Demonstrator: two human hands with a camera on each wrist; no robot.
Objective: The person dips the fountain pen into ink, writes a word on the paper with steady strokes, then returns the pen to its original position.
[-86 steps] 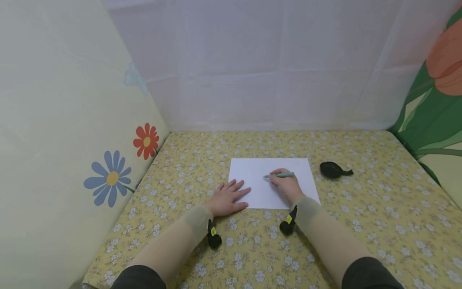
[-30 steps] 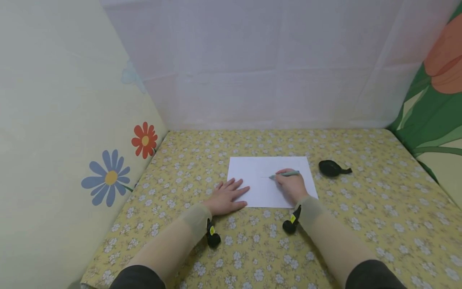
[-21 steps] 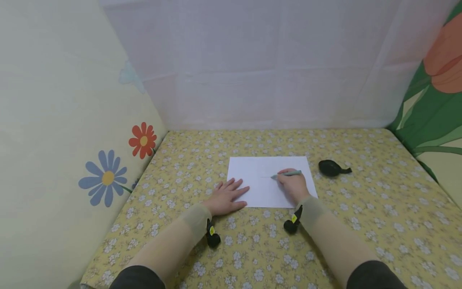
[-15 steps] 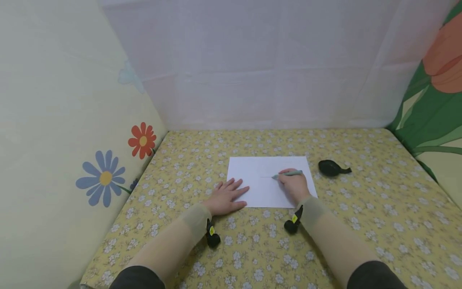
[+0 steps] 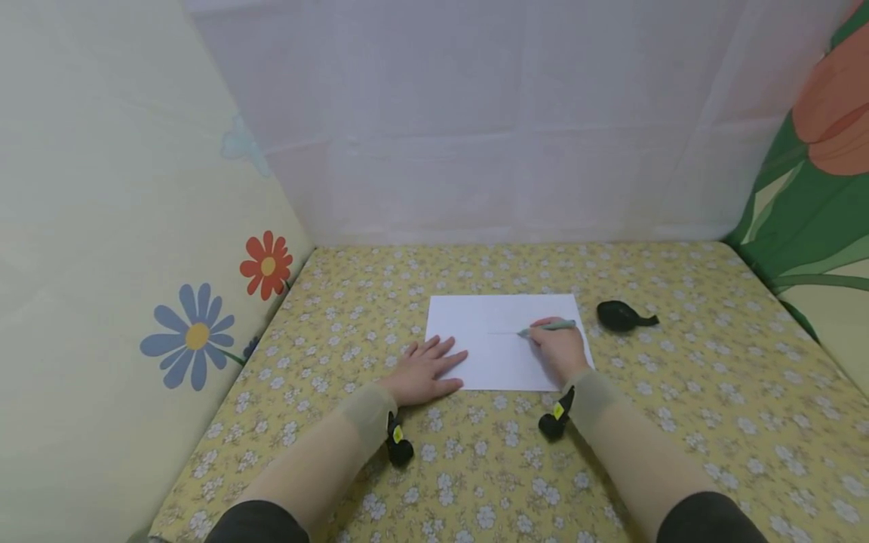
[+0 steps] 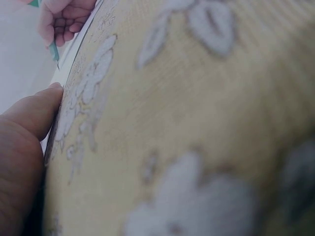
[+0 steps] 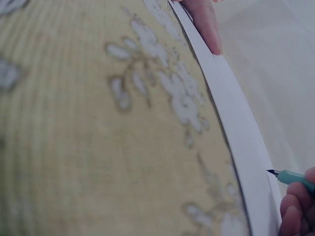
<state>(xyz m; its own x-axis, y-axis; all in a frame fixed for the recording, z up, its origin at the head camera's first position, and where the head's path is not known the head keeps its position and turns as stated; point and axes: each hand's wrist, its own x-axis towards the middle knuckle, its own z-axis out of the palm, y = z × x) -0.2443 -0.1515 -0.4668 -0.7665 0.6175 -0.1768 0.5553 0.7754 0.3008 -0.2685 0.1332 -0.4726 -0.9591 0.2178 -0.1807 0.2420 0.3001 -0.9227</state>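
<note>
A white sheet of paper (image 5: 468, 313) lies on the flowered tablecloth in the head view. My left hand (image 5: 422, 373) rests on its lower left part with fingers spread; the thumb tip is near the sheet's front edge in the left wrist view. My right hand (image 5: 560, 351) pinches a green pen (image 5: 558, 325) over the sheet's right half. The pen's dark tip meets the end of a thin, faint line (image 5: 501, 332) that runs leftward across the sheet. In the right wrist view the pen (image 7: 294, 179) shows a pointed dark tip, with the curled fingers (image 7: 291, 209) beside it.
Right of the sheet lies a black, rounded object (image 5: 619, 317) with a narrow tail; its kind is unclear. A yellow flowered tablecloth (image 5: 489, 467) covers the table. A pale sheet (image 5: 434, 136) hangs behind, and flower-printed panels stand at left and right.
My right hand and the pen have moved rightward across the paper, and a faint line has lengthened behind the tip. The left hand has stayed in place on the sheet.
</note>
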